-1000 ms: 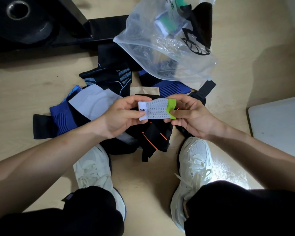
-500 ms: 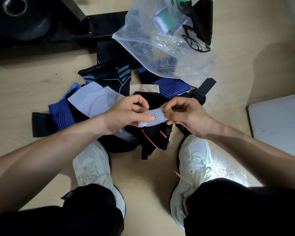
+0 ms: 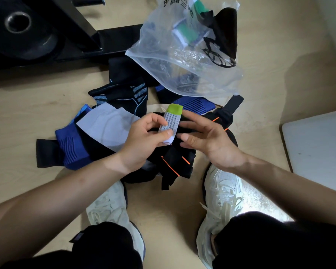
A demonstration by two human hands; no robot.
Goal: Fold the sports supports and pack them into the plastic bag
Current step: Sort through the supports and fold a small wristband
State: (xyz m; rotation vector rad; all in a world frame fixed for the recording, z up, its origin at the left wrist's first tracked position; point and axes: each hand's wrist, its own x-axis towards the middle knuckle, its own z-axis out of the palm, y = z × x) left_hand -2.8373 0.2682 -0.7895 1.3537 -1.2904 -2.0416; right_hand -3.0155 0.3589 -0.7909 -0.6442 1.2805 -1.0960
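a black weight plate is sitting at the far left on the floor. next to it a blue support is lying in the pile, with a white support lying partly over it. the left hand is pinching a small grey band with a green end between thumb and curled fingers, holding it up above a black support with orange lines. the plastic bag is lying beyond the pile, with folded items already showing inside. the right hand is hovering open just beside the band, gripping nothing; whether its fingertips are touching it is unclear. a white board is lying at the far right.
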